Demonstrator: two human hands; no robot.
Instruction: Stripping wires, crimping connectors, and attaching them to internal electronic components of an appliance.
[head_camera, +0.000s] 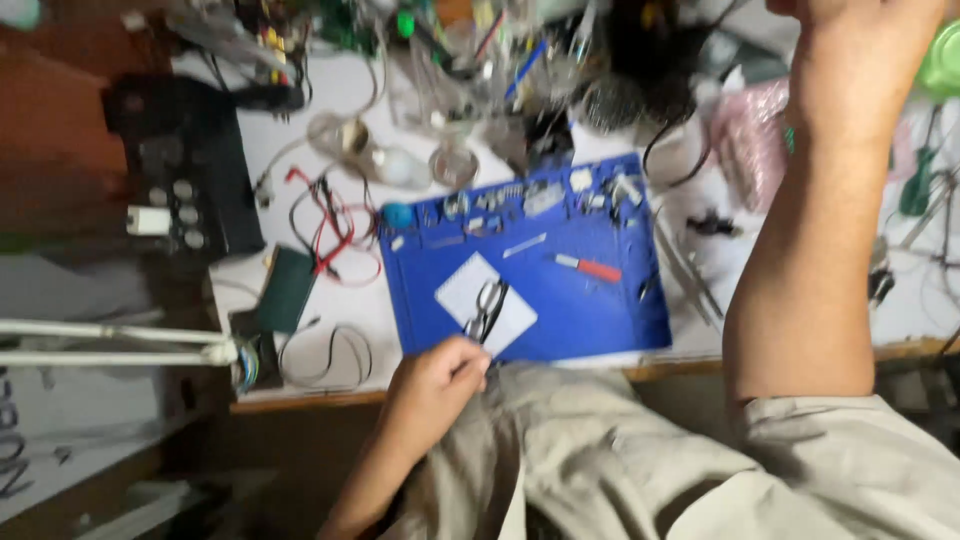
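Evenly lit, fairly bright on the white bench top | motion-blurred throughout — clutter at the top edge smeared | dim lower left

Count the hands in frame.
2. Left hand at the blue mat's near edge, by the white card. Right hand raised at top right, fingers cut off by the frame.

small dark tool flat on white paper, blue mat

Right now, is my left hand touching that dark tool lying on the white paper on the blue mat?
Cannot tell. In the head view, the left hand reaches the end of the dark tool at the blue mat edge, but blur hides any contact.
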